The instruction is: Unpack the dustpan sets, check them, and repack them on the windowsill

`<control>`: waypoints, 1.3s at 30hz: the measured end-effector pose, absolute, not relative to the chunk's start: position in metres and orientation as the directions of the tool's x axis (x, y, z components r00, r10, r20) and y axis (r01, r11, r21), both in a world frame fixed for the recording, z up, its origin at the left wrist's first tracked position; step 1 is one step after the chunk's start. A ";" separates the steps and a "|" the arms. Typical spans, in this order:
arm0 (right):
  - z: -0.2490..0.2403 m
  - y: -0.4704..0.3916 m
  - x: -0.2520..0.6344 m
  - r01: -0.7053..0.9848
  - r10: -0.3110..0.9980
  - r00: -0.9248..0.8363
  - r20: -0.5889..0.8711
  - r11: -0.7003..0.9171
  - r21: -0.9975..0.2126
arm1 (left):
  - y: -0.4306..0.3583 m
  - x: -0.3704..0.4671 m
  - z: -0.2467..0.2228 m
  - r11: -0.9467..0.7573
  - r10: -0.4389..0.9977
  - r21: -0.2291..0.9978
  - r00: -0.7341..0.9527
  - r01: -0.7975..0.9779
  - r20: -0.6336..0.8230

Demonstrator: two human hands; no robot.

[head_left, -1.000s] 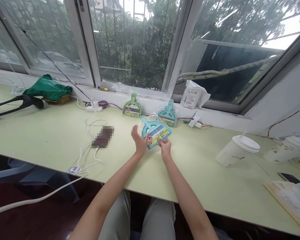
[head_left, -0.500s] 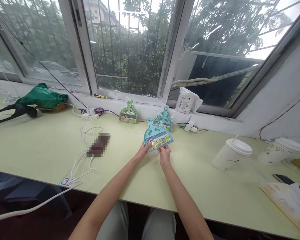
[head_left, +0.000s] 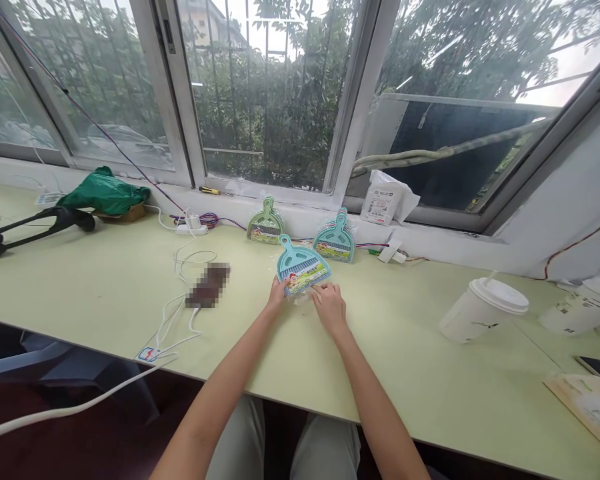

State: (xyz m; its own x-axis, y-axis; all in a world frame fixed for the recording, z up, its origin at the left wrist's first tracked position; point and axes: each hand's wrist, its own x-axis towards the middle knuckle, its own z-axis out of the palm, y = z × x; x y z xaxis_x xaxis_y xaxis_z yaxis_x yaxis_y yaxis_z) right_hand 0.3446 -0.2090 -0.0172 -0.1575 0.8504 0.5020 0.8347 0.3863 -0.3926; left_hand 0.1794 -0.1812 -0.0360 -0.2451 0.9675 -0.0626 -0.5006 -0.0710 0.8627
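The left hand (head_left: 277, 292) pinches the blue dustpan (head_left: 304, 267) at eight o'clock; the right hand (head_left: 331, 308) touches its wrap (head_left: 301, 300) at five, whether pinching I cannot tell.

An office-like workroom is suggested by the long bench (head_left: 430, 387), windows (head_left: 265, 120), power strip (head_left: 192, 229) and lidded cups (head_left: 483, 312).

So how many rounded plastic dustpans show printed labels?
3: light-blue dustpan in the left hand; green dustpan beyond it, leftward; turquoise dustpan beyond it, rightward. More are partly hidden behind the latter two.
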 end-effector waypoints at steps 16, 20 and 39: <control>-0.032 -0.190 0.374 0.873 0.694 -0.343 0.633 0.485 -0.058 | -0.186 0.163 -0.028 0.072 0.928 0.838 -0.272 -0.541 -0.255; -0.035 -0.187 0.378 0.830 0.694 -0.255 0.673 0.514 -0.215 | -0.189 0.162 -0.026 0.121 0.960 0.844 -0.154 -0.523 -0.233; -0.038 -0.170 0.390 0.493 0.778 0.124 0.616 0.490 -0.719 | -0.206 0.146 -0.015 0.287 0.913 0.934 0.356 -0.214 -0.198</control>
